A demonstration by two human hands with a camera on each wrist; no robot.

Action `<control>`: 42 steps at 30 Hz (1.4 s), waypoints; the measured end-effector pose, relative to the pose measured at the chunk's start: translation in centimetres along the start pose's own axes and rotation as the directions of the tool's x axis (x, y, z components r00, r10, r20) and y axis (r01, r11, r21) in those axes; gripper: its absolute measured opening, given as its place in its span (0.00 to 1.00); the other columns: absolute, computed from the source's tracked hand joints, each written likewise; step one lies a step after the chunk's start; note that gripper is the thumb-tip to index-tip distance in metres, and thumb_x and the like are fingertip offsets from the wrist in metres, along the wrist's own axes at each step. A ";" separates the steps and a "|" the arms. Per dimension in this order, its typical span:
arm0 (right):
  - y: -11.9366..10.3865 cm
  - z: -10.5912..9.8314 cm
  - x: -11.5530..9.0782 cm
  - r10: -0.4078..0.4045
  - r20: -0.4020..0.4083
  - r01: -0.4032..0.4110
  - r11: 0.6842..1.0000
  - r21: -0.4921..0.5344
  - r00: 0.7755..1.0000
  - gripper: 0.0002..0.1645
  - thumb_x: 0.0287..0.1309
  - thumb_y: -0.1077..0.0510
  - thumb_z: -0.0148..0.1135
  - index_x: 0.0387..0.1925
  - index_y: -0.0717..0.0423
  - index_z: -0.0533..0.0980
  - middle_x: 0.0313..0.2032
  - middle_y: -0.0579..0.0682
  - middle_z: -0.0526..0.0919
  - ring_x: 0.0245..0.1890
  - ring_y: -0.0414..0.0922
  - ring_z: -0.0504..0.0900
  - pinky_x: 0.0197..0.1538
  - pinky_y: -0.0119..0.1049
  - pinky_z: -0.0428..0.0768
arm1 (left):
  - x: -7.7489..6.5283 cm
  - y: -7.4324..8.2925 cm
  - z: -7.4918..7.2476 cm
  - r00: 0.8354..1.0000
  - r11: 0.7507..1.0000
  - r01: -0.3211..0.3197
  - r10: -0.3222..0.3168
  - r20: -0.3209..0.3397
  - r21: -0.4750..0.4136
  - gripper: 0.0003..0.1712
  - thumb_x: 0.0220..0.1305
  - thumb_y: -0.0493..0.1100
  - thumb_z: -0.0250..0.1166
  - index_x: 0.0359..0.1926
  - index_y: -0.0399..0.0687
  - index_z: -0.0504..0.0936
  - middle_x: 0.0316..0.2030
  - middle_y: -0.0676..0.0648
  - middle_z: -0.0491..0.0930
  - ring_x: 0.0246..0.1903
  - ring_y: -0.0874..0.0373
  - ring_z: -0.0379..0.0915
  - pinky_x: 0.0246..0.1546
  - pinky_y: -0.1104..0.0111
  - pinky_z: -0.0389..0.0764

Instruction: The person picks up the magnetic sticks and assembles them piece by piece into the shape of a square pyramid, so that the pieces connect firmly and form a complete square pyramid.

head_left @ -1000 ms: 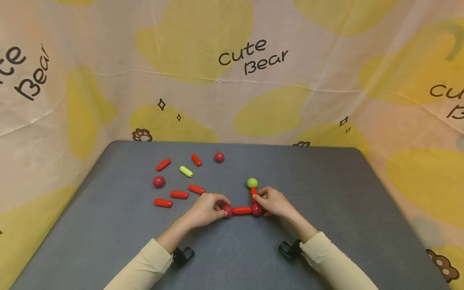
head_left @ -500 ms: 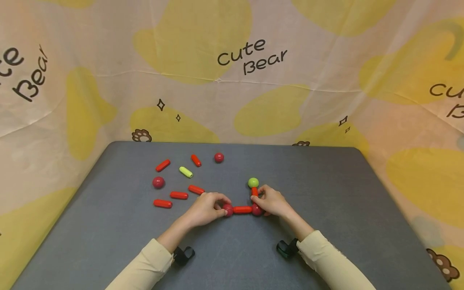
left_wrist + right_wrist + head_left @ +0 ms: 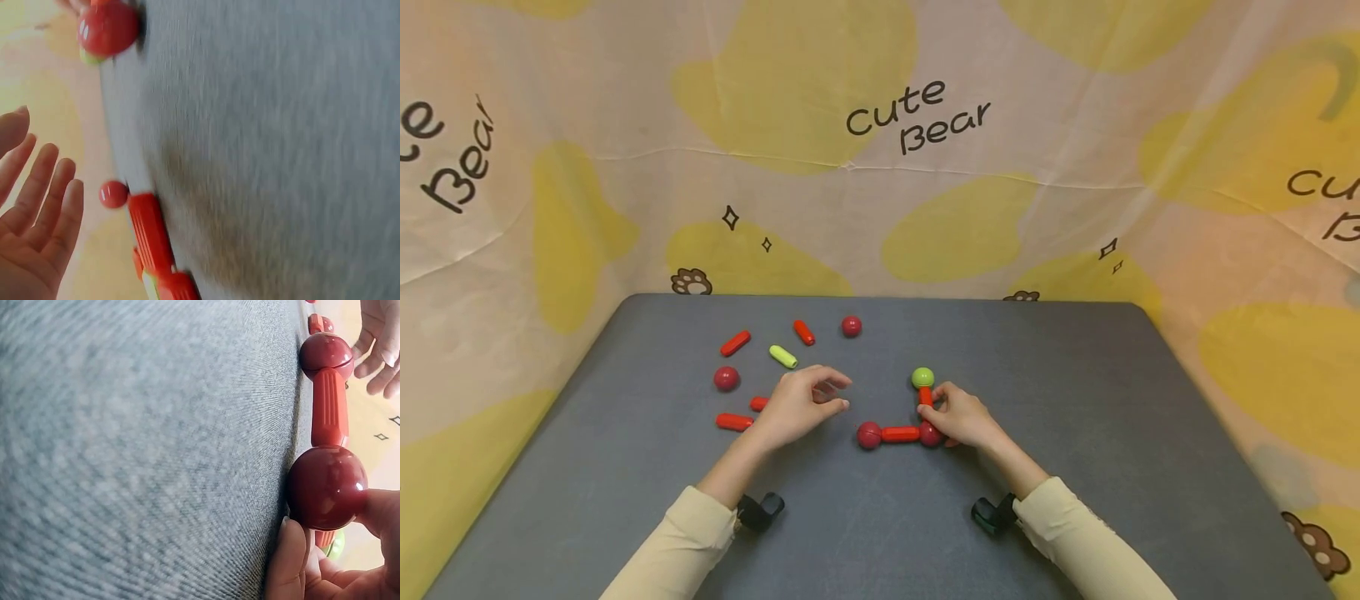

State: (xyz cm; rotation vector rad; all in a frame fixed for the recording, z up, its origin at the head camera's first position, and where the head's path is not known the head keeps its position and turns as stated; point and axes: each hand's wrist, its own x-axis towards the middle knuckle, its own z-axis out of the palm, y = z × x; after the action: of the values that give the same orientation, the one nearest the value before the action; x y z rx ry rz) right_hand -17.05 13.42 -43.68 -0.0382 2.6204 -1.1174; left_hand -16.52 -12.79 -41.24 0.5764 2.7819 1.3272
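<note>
An L of joined toy pieces lies on the table: a dark red ball [image 3: 869, 435] at the left end, a red rod [image 3: 900, 434], a corner red ball [image 3: 328, 488], an upright-pointing red rod [image 3: 926, 397] and a green ball [image 3: 922, 377] at the far end. My right hand [image 3: 964, 417] grips the corner ball between thumb and fingers, beside the second rod. Free of the L, my left hand [image 3: 799, 403] hovers over the loose rods with fingers loosely bent and nothing held. It hides one red rod and partly covers another red rod [image 3: 758, 403].
Left of the L lie loose pieces: a red rod [image 3: 734, 422], a red ball [image 3: 726, 379], a red rod [image 3: 735, 342], a light green rod [image 3: 783, 357], a red rod [image 3: 803, 332] and a far red ball [image 3: 852, 326]. A printed cloth [image 3: 955, 225] stands behind the grey table [image 3: 1075, 400].
My left hand has let go of the L's left end ball and moved up and to the left, over the loose rods. The right hand keeps its grip almost in place.
</note>
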 end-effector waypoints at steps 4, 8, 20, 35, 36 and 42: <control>0.0 0.0 0.0 0.010 0.009 -0.010 1.000 0.008 1.000 0.20 0.55 0.51 0.62 0.43 0.59 0.71 0.24 0.48 0.75 0.11 0.40 0.75 0.18 0.33 0.77 | 0.2 -0.9 -1.2 0.998 0.999 0.047 -0.046 -0.040 0.019 0.17 0.50 0.41 0.70 0.44 0.47 0.82 0.41 0.45 0.81 0.39 0.51 0.78 0.38 0.62 0.79; -0.1 0.0 -0.1 0.008 0.010 -0.008 1.000 0.007 1.000 0.19 0.55 0.51 0.62 0.43 0.59 0.71 0.23 0.48 0.75 0.11 0.40 0.75 0.18 0.33 0.77 | 0.4 -1.8 -2.0 0.994 0.994 0.100 -0.097 -0.056 0.048 0.19 0.49 0.42 0.71 0.45 0.48 0.81 0.44 0.45 0.80 0.42 0.48 0.78 0.38 0.60 0.78; -0.1 0.1 0.0 0.008 0.018 -0.008 1.000 0.015 1.000 0.19 0.55 0.51 0.62 0.42 0.59 0.70 0.23 0.48 0.76 0.12 0.40 0.75 0.18 0.34 0.77 | 0.7 -3.8 -2.4 0.991 0.977 0.134 -0.133 -0.021 0.168 0.18 0.45 0.40 0.73 0.41 0.44 0.83 0.37 0.47 0.83 0.39 0.53 0.78 0.41 0.59 0.75; 0.0 0.1 0.0 0.012 0.018 -0.013 1.000 0.023 1.000 0.19 0.55 0.52 0.62 0.43 0.59 0.70 0.24 0.48 0.76 0.12 0.40 0.76 0.18 0.33 0.77 | 1.5 -3.9 -1.9 0.984 0.946 0.162 -0.176 0.023 0.281 0.11 0.47 0.33 0.68 0.35 0.46 0.85 0.33 0.49 0.83 0.38 0.51 0.75 0.41 0.58 0.74; 0.0 0.1 0.1 0.010 0.016 -0.010 1.000 0.022 1.000 0.19 0.55 0.52 0.62 0.43 0.59 0.70 0.24 0.48 0.76 0.12 0.40 0.76 0.18 0.33 0.77 | 1.6 -3.9 -1.9 0.983 0.944 0.166 -0.180 0.024 0.285 0.11 0.48 0.34 0.68 0.35 0.46 0.85 0.33 0.49 0.82 0.38 0.51 0.75 0.41 0.58 0.74; 0.1 0.0 -0.2 -0.005 0.014 0.004 0.999 0.034 1.000 0.19 0.55 0.51 0.62 0.42 0.60 0.70 0.23 0.49 0.76 0.13 0.41 0.76 0.18 0.33 0.77 | 1.9 -3.8 -1.5 0.988 0.947 0.146 -0.156 0.012 0.285 0.09 0.49 0.36 0.69 0.35 0.47 0.85 0.33 0.49 0.83 0.40 0.50 0.76 0.42 0.58 0.73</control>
State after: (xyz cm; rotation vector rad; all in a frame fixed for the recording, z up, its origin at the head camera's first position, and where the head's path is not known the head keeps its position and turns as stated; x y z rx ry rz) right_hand -16.85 13.47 -43.69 -0.0446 2.5899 -1.1587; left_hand -19.81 -15.50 -42.84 0.3745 2.9392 0.8883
